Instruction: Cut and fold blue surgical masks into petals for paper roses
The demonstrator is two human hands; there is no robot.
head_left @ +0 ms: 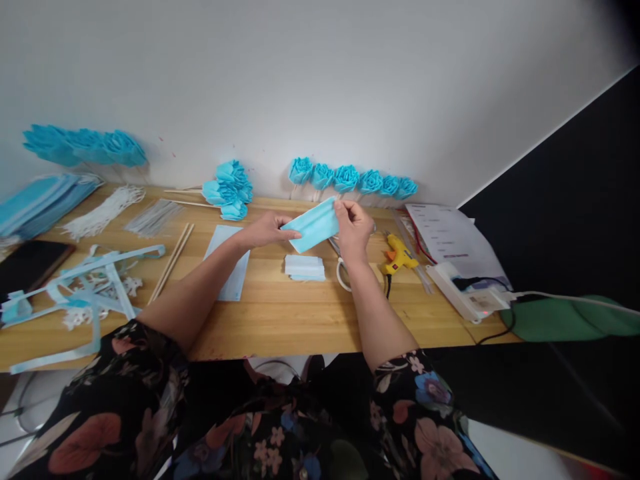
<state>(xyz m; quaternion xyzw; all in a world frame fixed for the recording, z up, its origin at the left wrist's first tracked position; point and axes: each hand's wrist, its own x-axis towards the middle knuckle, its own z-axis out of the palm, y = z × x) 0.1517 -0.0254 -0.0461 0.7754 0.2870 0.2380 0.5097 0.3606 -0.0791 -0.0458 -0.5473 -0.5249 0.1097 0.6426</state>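
Note:
Both hands hold a light blue pleated mask piece [313, 225] above the wooden table [280, 313]. My left hand [267, 230] pinches its left end, fingers closed on it. My right hand [354, 227] grips its right end from above. Below the piece, a small stack of folded blue pieces [305, 267] lies on the table. White-handled scissors [341, 267] lie under my right wrist. A flat pale blue sheet [227, 263] lies under my left forearm.
Blue fabric roses line the wall [350, 179], with another cluster [229, 190] and more at far left [85, 147]. A yellow glue gun [397, 257], power strip [467, 297], papers [447, 237], wooden sticks [173, 260], blue strips [90, 280], white elastic loops [103, 213] and masks [40, 203] surround the work spot.

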